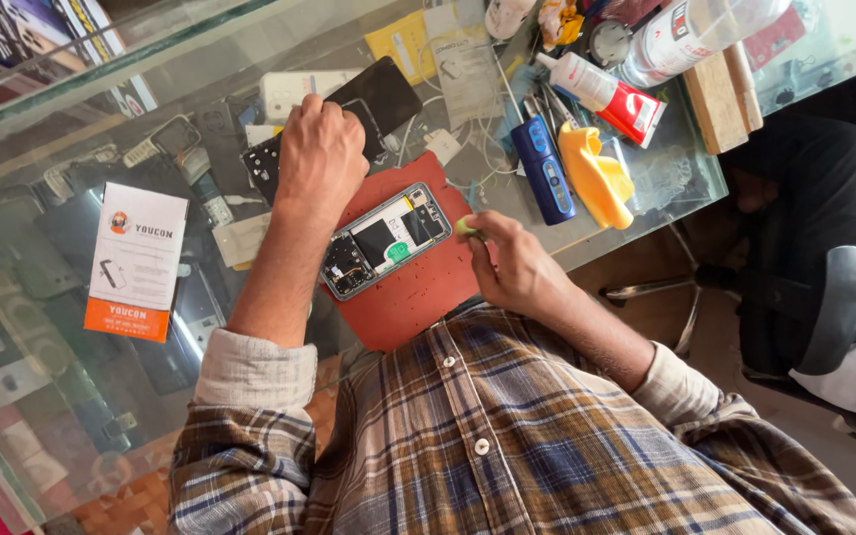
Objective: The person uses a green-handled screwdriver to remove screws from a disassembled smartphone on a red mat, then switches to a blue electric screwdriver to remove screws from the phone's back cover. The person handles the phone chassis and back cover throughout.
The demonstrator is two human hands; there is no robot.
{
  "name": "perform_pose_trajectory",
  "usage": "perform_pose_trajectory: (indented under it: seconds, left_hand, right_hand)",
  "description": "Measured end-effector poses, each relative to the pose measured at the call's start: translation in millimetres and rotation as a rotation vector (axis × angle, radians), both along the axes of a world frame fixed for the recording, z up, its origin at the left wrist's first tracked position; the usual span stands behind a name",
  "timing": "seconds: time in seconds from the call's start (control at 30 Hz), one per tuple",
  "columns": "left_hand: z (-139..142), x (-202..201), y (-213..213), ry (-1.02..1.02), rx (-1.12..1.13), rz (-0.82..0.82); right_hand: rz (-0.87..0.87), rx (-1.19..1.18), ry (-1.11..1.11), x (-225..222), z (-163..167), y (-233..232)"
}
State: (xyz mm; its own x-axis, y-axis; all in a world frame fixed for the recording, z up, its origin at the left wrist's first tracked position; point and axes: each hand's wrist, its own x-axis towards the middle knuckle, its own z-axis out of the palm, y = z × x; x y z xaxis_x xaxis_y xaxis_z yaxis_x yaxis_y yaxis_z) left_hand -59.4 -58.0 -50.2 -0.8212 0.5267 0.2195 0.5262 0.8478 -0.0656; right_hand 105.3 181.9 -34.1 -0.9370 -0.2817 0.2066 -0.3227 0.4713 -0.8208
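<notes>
- Currently we log one glass counter point(71, 129) carrying everything, with one white-and-orange box point(136, 260) lying on it at the left.
- One red mat point(418, 292) lies near the counter's front edge; one opened phone point(386, 241), internals up, rests on it.
- Our left hand point(321, 159) is fisted just beside the phone's top end; what it grips, we cannot tell.
- Our right hand point(509, 263) pinches one small green piece point(467, 227) at the phone's right end.
- One blue tool point(543, 168) and one yellow cloth point(596, 176) lie beside each other.

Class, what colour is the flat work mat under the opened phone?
Red flat work mat, best seen in the head view.
</notes>
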Motion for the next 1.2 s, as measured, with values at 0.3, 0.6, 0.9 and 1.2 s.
perform_pose_trajectory:
  seconds: [0.3,0.6,0.9,1.2]
  left_hand:
    - [36,79,-27,-0.354,1.356,0.024]
    - [-7,142,-73,-0.462,1.669,0.290]
    - [-8,160,-60,-0.505,1.677,0.265]
    - [-4,175,-37,-0.528,1.491,0.196]
  right_hand:
    - [0.322,0.400,0.093,-48,32,-13]
    - [0.439,0.393,0.041,-95,37,-19]
    - [0.220,0.291,-0.042,-94,60,-8]
    - [0.212,-0.261,-0.044,-41,52,-39]
